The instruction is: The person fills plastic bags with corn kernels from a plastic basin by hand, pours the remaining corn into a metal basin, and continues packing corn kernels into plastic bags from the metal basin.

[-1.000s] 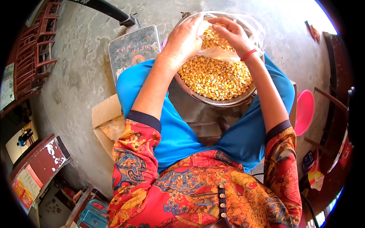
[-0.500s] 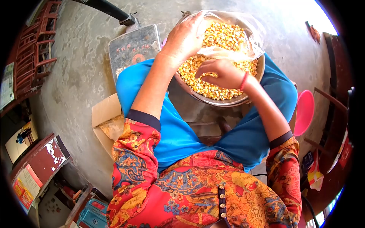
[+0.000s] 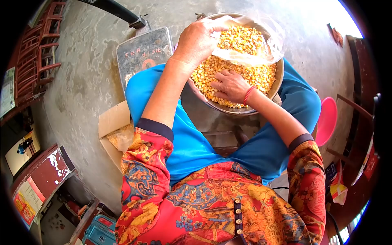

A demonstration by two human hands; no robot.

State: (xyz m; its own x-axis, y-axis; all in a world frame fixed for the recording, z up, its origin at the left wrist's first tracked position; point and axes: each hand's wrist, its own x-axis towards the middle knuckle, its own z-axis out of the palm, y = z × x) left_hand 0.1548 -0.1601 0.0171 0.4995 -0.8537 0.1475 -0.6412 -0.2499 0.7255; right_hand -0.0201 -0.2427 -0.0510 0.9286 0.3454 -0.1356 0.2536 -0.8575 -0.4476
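Note:
A round metal basin (image 3: 279, 77) full of yellow corn kernels (image 3: 204, 74) sits between my knees. A clear plastic bag (image 3: 241, 58) with kernels inside it lies in the far part of the basin. At the bag's left edge, my left hand (image 3: 196, 43) is closed on the plastic, its fingertips partly hidden. My right hand (image 3: 232, 86), with a red band on the wrist, lies palm down on the loose kernels nearer me. Its fingers are spread and touch the corn; the palm is hidden.
A platform scale (image 3: 143, 51) stands left of the basin. Near my left knee is an open cardboard box (image 3: 114, 118) with a bag of kernels in it. A pink plastic bowl (image 3: 327, 121) is beyond my right knee. Wooden chairs (image 3: 38, 53) stand at the far left.
My right hand has come down and slightly toward me onto the kernels, its fingers spreading. My left hand has shifted slightly toward me, still holding the bag's edge.

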